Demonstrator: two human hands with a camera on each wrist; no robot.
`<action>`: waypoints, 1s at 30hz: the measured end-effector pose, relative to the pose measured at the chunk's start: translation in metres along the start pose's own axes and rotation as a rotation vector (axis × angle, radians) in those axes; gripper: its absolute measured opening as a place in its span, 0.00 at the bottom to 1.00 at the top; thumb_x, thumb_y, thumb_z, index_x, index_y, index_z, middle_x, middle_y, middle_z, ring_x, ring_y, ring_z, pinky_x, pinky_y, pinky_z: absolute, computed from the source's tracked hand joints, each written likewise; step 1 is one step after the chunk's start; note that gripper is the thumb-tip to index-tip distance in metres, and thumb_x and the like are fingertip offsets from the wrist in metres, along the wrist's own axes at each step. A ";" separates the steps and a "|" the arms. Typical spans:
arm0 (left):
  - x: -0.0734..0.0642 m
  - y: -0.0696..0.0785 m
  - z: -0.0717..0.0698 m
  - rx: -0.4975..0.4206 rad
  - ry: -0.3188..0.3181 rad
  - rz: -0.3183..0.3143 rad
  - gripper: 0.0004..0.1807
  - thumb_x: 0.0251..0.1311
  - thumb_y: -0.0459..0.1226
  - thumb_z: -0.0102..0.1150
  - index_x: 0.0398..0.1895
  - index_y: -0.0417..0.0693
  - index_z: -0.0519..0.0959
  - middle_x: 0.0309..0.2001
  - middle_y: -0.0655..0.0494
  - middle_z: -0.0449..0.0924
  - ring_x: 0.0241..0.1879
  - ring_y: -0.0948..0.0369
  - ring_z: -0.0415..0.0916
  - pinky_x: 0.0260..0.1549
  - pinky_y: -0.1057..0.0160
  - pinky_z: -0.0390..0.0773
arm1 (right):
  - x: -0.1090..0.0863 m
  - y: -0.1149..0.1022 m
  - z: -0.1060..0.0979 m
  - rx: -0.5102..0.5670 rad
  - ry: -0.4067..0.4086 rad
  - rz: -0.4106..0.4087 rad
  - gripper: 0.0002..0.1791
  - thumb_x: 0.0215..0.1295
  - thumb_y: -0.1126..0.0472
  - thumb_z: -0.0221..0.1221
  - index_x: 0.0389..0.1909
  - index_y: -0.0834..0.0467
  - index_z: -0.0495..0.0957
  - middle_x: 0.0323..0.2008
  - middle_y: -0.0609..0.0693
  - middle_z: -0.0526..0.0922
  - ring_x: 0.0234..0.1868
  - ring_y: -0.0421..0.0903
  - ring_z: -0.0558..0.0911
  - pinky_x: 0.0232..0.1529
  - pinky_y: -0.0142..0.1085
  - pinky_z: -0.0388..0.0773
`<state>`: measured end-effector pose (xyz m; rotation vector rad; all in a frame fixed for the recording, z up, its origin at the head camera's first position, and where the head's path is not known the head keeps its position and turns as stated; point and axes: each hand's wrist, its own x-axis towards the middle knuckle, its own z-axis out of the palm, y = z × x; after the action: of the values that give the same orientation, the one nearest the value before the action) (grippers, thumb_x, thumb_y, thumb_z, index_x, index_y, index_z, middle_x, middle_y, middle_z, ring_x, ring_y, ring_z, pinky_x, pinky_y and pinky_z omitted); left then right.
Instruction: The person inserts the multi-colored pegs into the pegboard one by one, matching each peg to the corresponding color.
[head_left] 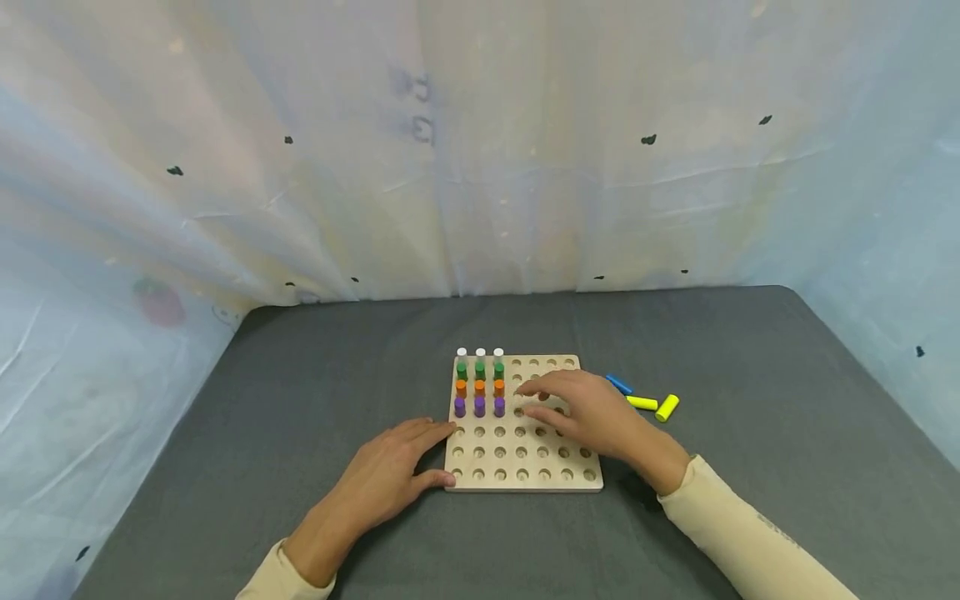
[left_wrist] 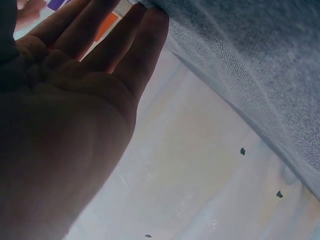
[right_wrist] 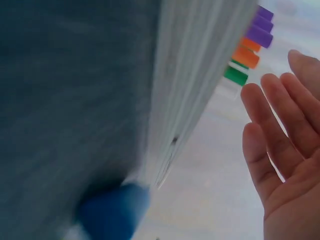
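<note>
A pale wooden peg board [head_left: 525, 483] with rows of round holes lies on the grey cloth. White pegs [head_left: 480, 354], green pegs [head_left: 480, 371], orange pegs [head_left: 480, 388] and purple pegs [head_left: 480, 407] stand upright in its left three columns, one colour to a row. My left hand [head_left: 393, 467] rests at the board's left edge, fingertips and thumb touching it. Over the right part of the board hovers my right hand [head_left: 588, 408], thumb apart from the fingers and nothing between them. In the right wrist view its fingers [right_wrist: 275, 125] look extended and bare.
Right of the board, partly behind the right hand, lie a blue peg [head_left: 619, 384] and two yellow pegs [head_left: 667, 407] on the grey cloth [head_left: 337, 358]. A blue peg [right_wrist: 112, 210] shows blurred in the right wrist view. Pale sheeting [head_left: 495, 167] hangs behind and at both sides.
</note>
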<state>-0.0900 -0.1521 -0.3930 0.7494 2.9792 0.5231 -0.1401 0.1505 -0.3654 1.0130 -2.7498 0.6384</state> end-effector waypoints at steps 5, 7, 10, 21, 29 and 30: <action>-0.002 0.001 0.003 -0.023 -0.011 -0.012 0.36 0.54 0.57 0.67 0.67 0.59 0.75 0.64 0.55 0.78 0.65 0.51 0.74 0.60 0.44 0.75 | -0.031 0.003 -0.008 0.027 0.061 0.045 0.17 0.64 0.51 0.66 0.53 0.47 0.83 0.43 0.41 0.87 0.41 0.39 0.84 0.39 0.36 0.78; -0.001 0.001 0.004 -0.023 -0.010 -0.015 0.36 0.53 0.58 0.67 0.67 0.59 0.75 0.64 0.55 0.78 0.65 0.51 0.74 0.60 0.44 0.75 | -0.041 0.005 -0.013 0.026 0.066 0.066 0.18 0.63 0.52 0.67 0.54 0.48 0.83 0.45 0.41 0.87 0.43 0.40 0.84 0.41 0.37 0.79; 0.001 0.000 0.004 -0.020 -0.008 -0.025 0.36 0.53 0.58 0.67 0.67 0.60 0.75 0.64 0.54 0.78 0.65 0.51 0.74 0.59 0.44 0.75 | -0.051 0.009 -0.024 0.026 0.050 0.096 0.19 0.62 0.52 0.68 0.55 0.48 0.83 0.45 0.39 0.86 0.41 0.39 0.83 0.40 0.36 0.79; -0.001 0.000 -0.001 -0.002 -0.028 -0.056 0.37 0.54 0.59 0.65 0.69 0.63 0.72 0.66 0.58 0.76 0.67 0.53 0.72 0.61 0.44 0.73 | -0.064 0.046 -0.069 0.026 -0.098 0.249 0.20 0.66 0.50 0.65 0.57 0.48 0.81 0.53 0.43 0.85 0.55 0.49 0.83 0.52 0.51 0.80; 0.001 -0.002 0.000 -0.015 -0.032 -0.044 0.37 0.54 0.59 0.66 0.69 0.62 0.73 0.65 0.56 0.76 0.66 0.52 0.72 0.61 0.44 0.73 | -0.081 0.076 -0.087 -0.015 -0.153 0.336 0.23 0.62 0.59 0.67 0.59 0.51 0.79 0.53 0.49 0.85 0.57 0.56 0.81 0.55 0.58 0.77; 0.001 -0.003 0.000 -0.018 -0.032 -0.042 0.37 0.54 0.59 0.66 0.68 0.62 0.73 0.65 0.56 0.76 0.66 0.52 0.73 0.61 0.44 0.74 | -0.082 0.079 -0.088 -0.019 -0.159 0.347 0.23 0.62 0.59 0.68 0.59 0.51 0.79 0.53 0.50 0.85 0.58 0.58 0.80 0.55 0.59 0.76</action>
<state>-0.0926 -0.1539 -0.3941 0.6854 2.9500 0.5294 -0.1295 0.2909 -0.3358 0.6077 -3.0986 0.5962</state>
